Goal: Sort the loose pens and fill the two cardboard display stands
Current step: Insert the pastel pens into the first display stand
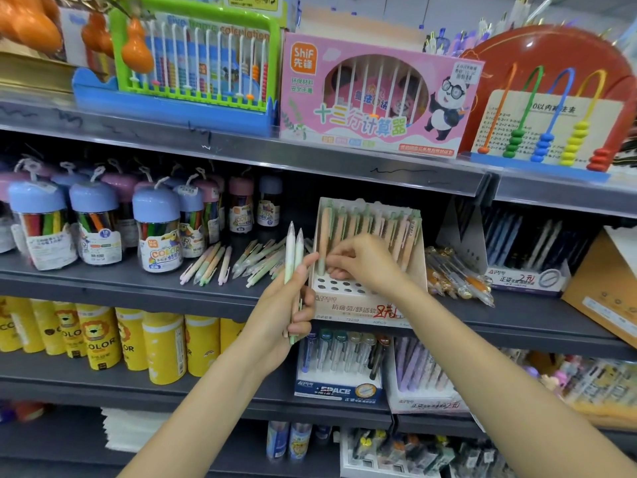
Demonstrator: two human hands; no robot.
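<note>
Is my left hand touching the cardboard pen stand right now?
Cannot tell. In the head view the left hand, gripping pale pens, overlaps the stand's left edge with no visible gap.

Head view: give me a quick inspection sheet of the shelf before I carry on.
Surface: dark grey shelf, middle tier of a shop rack.
Job's things: cardboard display stand, back rows filled with peach and green pens, front holes empty; loose pens lying on the shelf to its left.
Clutter: marker jars with blue lids at left; bagged orange pens right of the stand.
Hands: left hand grips two pale pens upright; right hand pinches a green pen at the stand's holes.
Cables: nothing seen.
Surroundings: abacus toys on the shelf above; yellow tubes and more pen stands below.
</note>
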